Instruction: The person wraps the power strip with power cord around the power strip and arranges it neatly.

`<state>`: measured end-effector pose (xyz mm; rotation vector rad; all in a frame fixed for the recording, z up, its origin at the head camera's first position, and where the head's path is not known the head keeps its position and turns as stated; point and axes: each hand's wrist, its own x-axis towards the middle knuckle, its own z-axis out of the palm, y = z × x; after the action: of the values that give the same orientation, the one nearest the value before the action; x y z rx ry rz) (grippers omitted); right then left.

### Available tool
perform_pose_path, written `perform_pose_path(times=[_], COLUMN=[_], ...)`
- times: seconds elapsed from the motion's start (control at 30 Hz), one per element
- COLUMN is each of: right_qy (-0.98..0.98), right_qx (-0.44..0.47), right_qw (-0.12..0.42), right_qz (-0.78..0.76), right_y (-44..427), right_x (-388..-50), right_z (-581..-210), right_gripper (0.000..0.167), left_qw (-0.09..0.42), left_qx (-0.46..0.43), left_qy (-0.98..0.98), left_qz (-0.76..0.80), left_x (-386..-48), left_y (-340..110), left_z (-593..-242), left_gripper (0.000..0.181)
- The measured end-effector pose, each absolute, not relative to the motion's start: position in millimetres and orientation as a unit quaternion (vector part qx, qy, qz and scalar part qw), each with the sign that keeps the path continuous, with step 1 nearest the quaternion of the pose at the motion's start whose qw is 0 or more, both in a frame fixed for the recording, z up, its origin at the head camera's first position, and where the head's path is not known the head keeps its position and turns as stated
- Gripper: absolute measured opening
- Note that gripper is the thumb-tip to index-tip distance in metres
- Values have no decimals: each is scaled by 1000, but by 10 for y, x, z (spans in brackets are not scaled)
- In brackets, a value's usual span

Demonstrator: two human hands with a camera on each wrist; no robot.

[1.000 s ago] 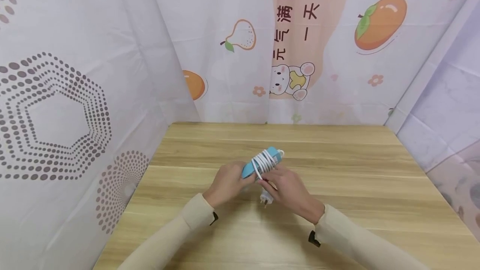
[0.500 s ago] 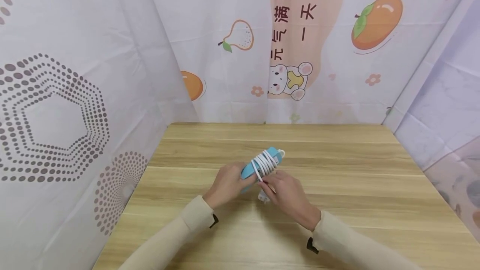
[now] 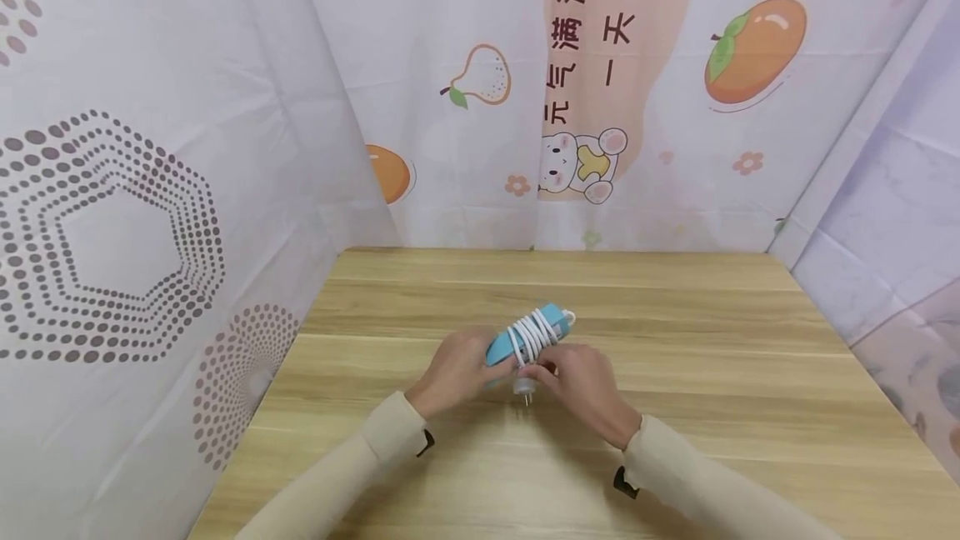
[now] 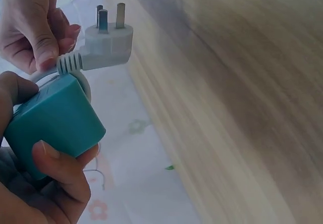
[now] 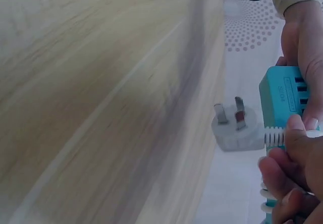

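Note:
A blue power strip (image 3: 500, 348) is held slantwise above the table, with its white power cord (image 3: 534, 338) wound round the middle in several turns. My left hand (image 3: 459, 367) grips its near end, thumb and fingers on opposite sides in the left wrist view. Slots show on the strip's face (image 5: 274, 95) in the right wrist view. My right hand (image 3: 588, 386) pinches the cord just behind the white three-pin plug (image 3: 524, 387). That plug (image 4: 110, 45) sticks out past the strip's side, pins bare. The right hand partly covers the windings in the right wrist view.
Under both hands lies a wood-grain table (image 3: 675, 307). Printed white curtains (image 3: 450, 148) hang along its back and left side. A pale sheet (image 3: 892, 215) stands at the right. Dark pieces (image 3: 625, 483) show at both cuffs.
The plug has turned and come in closer under the strip as the right hand moved slightly left. The strip sits a little lower and farther right. Both hands keep their holds.

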<state>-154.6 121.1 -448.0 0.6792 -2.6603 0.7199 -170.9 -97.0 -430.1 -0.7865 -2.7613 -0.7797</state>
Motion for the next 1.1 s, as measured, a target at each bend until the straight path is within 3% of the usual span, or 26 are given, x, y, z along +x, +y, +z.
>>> perform_pose_path(times=[0.3,0.53,0.67,0.9,1.1], right_qy=[-925,-935,-936,-938,-933], right_qx=[256,254,251,231,244], right_qw=[194,162,152,133,118], right_qz=[201,186,192,221,236], right_y=[1242,1241,1228,1192,1190], right_x=[-1581,-1614,-1647,-1778,-1822], right_z=[-4559,-4621,-4659,-4695,-4773], right_gripper=[44,41,41,33,24], left_qw=[15,-44,-42,96,251], left_qx=[-267,-265,-271,-282,-368], left_qy=[-920,-914,-913,-937,-895], left_qz=[-286,-303,-300,-184,-34], left_x=[-1842,-1956,-2018,-2056,-2089], left_y=[-1000,-1035,-1032,-947,-929], left_z=[-4425,-4554,-4599,-4539,-4556], left_gripper=[26,32,43,43,46])
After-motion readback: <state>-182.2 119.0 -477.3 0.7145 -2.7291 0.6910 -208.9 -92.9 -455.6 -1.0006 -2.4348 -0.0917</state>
